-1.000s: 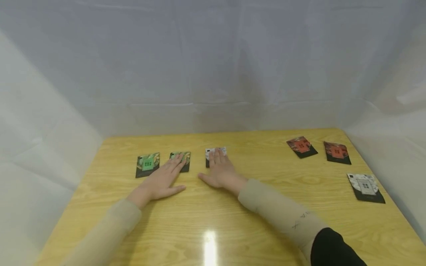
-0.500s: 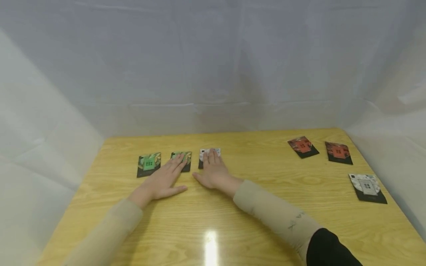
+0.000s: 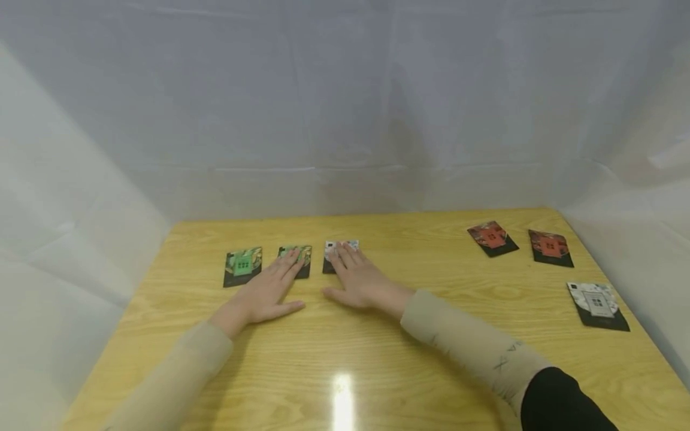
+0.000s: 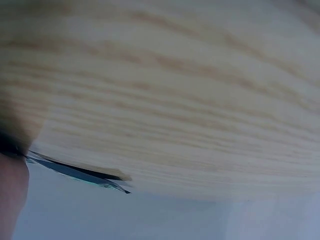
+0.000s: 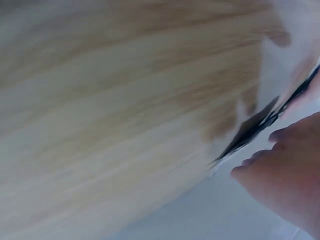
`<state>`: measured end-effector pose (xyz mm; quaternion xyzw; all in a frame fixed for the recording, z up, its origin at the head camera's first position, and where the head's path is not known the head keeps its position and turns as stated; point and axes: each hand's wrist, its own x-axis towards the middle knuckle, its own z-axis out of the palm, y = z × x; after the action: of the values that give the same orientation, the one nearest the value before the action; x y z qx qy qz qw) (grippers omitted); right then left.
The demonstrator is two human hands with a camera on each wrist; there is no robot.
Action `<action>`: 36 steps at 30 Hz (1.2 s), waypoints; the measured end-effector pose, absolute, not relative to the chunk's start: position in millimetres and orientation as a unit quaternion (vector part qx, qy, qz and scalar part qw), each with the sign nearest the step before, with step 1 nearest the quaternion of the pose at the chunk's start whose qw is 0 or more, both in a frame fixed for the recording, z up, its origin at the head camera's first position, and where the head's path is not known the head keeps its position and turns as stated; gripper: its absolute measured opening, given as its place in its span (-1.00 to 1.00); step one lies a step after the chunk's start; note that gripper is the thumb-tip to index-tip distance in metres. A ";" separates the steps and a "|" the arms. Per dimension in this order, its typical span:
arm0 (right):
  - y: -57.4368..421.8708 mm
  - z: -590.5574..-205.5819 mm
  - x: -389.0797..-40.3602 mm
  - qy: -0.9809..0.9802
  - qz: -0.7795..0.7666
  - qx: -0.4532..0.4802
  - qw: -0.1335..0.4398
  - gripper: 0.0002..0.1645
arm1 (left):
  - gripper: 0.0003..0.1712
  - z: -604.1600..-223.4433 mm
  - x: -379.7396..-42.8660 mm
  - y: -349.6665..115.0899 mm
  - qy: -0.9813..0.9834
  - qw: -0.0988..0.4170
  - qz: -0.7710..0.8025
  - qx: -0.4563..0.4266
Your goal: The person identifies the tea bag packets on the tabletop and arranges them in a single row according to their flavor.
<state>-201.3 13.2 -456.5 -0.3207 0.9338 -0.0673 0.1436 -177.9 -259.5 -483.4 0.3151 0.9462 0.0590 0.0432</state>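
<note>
My left hand (image 3: 264,293) lies with straight fingers across a green-labelled flat packet (image 3: 305,268), covering much of it. Another green packet (image 3: 242,264) is just left of those fingertips. To the right, my right hand (image 3: 362,282) touches a white-labelled packet (image 3: 327,264) with extended fingertips, thumb spread towards the left hand. These packets have dark lower parts and form a rough row with gaps between. In the left wrist view a packet's thin edge (image 4: 80,172) shows beside a bit of skin. In the right wrist view a dark packet edge (image 5: 255,127) slants near my fingers.
At the right of the wooden table (image 3: 431,263) lie two red-labelled packets, a tilted one (image 3: 492,237) and one beside it (image 3: 550,246). Nearer the right edge is another white packet (image 3: 598,304). White sheeting (image 3: 356,108) stands behind and at both sides.
The right hand slid the white packet left, closer to the green one, then shifted slightly back to the right while the packet stayed. The left hand kept its place.
</note>
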 end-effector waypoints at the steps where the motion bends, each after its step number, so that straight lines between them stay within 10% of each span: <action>1: 15.5 -456.6 -201.8 0.931 -0.063 -0.330 0.143 0.08 | 0.13 -483.5 -177.8 -259.4 0.946 0.044 0.059 0.314; 36: 30.2 -438.8 -195.5 0.920 -0.064 -0.366 0.127 0.06 | 0.13 -485.7 -175.3 -257.9 0.949 0.043 0.058 0.307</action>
<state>-195.5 30.2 -438.8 -0.3663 0.9196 -0.0644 0.1266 -175.3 -257.9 -485.7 0.3072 0.9489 0.0584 0.0431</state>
